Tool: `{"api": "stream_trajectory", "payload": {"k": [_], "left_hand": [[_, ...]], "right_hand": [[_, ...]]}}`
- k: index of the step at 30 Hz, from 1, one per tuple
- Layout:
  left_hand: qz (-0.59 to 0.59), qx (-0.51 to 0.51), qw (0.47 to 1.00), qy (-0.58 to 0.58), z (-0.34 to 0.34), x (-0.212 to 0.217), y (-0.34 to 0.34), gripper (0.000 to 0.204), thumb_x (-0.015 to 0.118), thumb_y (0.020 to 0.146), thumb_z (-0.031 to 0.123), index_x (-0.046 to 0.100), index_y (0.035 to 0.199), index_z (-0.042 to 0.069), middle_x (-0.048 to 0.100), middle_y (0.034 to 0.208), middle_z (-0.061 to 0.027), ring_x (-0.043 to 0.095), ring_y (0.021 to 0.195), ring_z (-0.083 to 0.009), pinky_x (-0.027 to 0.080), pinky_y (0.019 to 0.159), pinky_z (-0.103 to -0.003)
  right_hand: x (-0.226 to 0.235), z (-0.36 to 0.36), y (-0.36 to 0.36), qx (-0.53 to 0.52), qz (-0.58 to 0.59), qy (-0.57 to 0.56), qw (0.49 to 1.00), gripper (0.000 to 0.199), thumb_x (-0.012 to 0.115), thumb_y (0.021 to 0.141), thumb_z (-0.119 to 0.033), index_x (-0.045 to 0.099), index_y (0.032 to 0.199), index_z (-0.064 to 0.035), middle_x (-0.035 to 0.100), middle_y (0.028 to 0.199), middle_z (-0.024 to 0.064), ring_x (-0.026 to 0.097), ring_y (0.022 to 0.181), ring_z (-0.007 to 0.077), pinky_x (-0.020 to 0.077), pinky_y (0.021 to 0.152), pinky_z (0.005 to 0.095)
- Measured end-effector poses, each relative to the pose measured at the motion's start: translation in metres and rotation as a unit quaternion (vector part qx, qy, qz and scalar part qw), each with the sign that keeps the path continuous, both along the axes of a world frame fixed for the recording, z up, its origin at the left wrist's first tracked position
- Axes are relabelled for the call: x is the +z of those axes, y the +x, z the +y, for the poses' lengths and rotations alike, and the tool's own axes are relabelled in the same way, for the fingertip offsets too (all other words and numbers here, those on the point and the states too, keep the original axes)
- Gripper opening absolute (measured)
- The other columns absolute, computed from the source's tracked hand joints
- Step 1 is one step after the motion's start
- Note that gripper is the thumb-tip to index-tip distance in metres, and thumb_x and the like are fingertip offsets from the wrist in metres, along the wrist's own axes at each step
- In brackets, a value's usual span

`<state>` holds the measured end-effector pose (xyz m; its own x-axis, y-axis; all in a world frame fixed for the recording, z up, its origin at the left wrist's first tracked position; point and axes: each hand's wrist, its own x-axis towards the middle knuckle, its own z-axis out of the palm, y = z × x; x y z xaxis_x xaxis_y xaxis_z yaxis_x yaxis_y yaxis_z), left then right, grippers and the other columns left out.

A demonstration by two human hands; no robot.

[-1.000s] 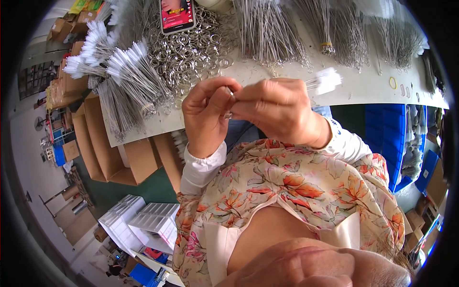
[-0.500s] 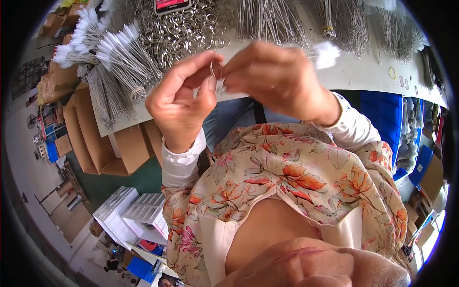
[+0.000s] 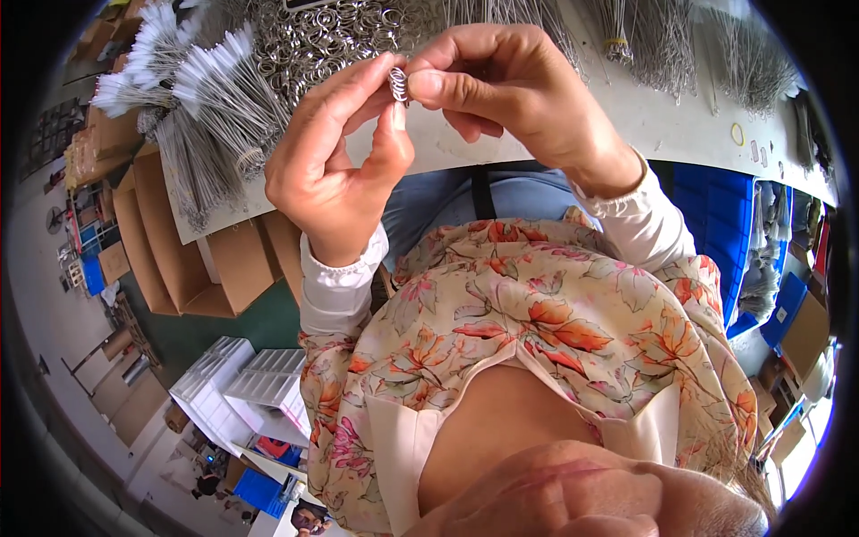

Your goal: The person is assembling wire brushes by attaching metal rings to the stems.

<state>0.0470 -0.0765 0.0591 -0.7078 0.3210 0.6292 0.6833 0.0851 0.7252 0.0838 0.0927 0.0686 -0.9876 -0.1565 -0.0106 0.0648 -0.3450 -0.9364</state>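
A small coiled metal ring (image 3: pixel 398 86), like a short spring, is held up over the near edge of the table. My left hand (image 3: pixel 335 166) has it pinched between the tips of thumb and fingers. From the other side my right hand (image 3: pixel 523 94) grips at the coil's right edge with thumb and forefinger, its other fingers curled. Whether something thin is also between the right fingertips I cannot tell. Just beyond my hands lies a pile of shiny metal rings (image 3: pixel 322 45).
Thin wire brushes with white tufts (image 3: pixel 224 89) lie bundled on the table's left. More wire bundles (image 3: pixel 658 49) lie at the far right, near a yellow rubber band (image 3: pixel 737 134). An open cardboard box (image 3: pixel 201 259) stands below left, blue bins (image 3: pixel 711 224) below right.
My right hand, blurred before, has risen and steadied with its fingertips at the coil. My left hand has moved slightly up. A white tuft beside my right hand no longer shows.
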Motion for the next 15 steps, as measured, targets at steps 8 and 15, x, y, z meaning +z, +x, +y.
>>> {"api": "stream_trajectory", "payload": {"k": [8, 15], "left_hand": [[-0.075, -0.081, 0.994, 0.012, -0.008, 0.003, -0.01, 0.028, 0.058, 0.076, -0.015, 0.061, 0.103, -0.008, 0.063, 0.102, -0.0172, 0.064, 0.091, -0.0207, 0.055, 0.077, -0.027], [-0.328, -0.162, 0.927, -0.078, -0.03, -0.016, -0.034, 0.033, 0.061, 0.084, -0.001, 0.057, 0.116, -0.002, 0.062, 0.109, -0.0105, 0.063, 0.085, -0.0116, 0.05, 0.072, -0.022]], "right_hand": [[-0.004, 0.013, -0.016, 0.105, 0.028, 0.115, 0.987, 0.014, 0.063, 0.087, -0.014, 0.065, 0.093, -0.0017, 0.059, 0.068, -0.0011, 0.052, 0.055, 0.0051, 0.0391, 0.048, 0.0193], [-0.051, -0.002, -0.006, -0.076, 0.231, 0.363, 0.9, 0.01, 0.067, 0.077, -0.012, 0.065, 0.086, -0.0057, 0.059, 0.071, 0.0037, 0.058, 0.058, 0.0161, 0.0466, 0.051, 0.029]]}}
